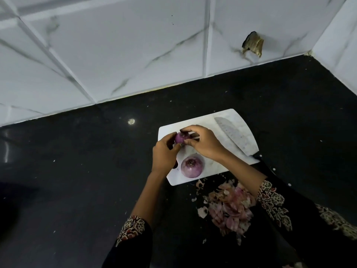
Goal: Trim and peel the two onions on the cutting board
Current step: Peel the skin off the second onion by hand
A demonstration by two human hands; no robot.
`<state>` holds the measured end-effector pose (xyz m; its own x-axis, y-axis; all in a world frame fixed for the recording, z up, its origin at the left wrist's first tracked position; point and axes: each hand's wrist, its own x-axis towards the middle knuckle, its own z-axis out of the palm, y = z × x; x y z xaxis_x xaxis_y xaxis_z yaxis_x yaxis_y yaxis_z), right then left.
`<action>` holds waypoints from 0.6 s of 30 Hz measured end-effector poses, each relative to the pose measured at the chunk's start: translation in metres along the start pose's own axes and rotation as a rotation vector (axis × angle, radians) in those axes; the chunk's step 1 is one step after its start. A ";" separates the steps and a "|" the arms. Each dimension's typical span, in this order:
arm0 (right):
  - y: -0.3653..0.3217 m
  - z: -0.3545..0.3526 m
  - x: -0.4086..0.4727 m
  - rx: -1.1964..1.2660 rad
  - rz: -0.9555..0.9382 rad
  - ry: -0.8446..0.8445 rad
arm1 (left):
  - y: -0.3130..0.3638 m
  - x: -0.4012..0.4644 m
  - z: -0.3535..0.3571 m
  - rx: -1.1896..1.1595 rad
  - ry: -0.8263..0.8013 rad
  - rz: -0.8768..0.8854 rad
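1. Over the white cutting board (210, 120), left hand (164, 155) and right hand (204, 144) curled around a small purple onion (180, 138), gripping it from both sides.
2. Near edge of board: second, larger onion (192, 165), resting untouched.
3. Far right on board: knife (232, 135) lying flat.
4. Just beyond near edge, on black counter (77, 171): pile of peels (229, 206).

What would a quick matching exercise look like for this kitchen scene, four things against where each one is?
Things:
1. small onion
2. large onion
3. knife
4. onion skins

Places:
A. piled on the dark counter near the board
B. held in both hands
C. resting on the board's near part
D. lying along the board's right side

Pairs: 1-B, 2-C, 3-D, 4-A
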<state>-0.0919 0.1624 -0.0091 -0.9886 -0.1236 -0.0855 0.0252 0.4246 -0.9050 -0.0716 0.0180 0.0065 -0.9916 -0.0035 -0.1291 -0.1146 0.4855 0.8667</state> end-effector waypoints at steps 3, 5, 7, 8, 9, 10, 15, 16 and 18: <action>0.001 -0.001 -0.001 -0.015 -0.035 -0.002 | -0.002 -0.001 -0.001 0.002 -0.015 0.009; 0.001 -0.001 -0.001 -0.019 -0.038 0.008 | -0.003 -0.001 0.000 0.002 -0.039 0.006; 0.001 0.001 -0.002 -0.019 -0.027 0.012 | -0.006 -0.002 0.000 -0.012 -0.054 -0.007; 0.001 0.001 -0.002 -0.015 -0.020 0.012 | -0.007 -0.002 0.001 -0.017 -0.058 -0.017; 0.001 0.001 -0.002 -0.006 -0.012 0.010 | -0.008 -0.002 0.002 -0.020 -0.061 -0.027; 0.002 0.000 -0.003 0.009 -0.005 0.006 | -0.009 -0.003 0.002 -0.023 -0.065 -0.035; -0.002 -0.004 -0.006 0.072 0.028 -0.048 | -0.009 -0.005 0.003 -0.052 -0.076 -0.053; -0.002 -0.005 -0.006 0.074 0.032 -0.048 | -0.009 -0.005 0.004 -0.054 -0.072 -0.062; -0.002 -0.005 -0.007 0.068 0.039 -0.046 | -0.010 -0.005 0.005 -0.058 -0.063 -0.069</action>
<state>-0.0855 0.1674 -0.0047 -0.9788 -0.1503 -0.1390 0.0751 0.3683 -0.9267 -0.0653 0.0176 -0.0038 -0.9757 0.0209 -0.2182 -0.1876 0.4349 0.8807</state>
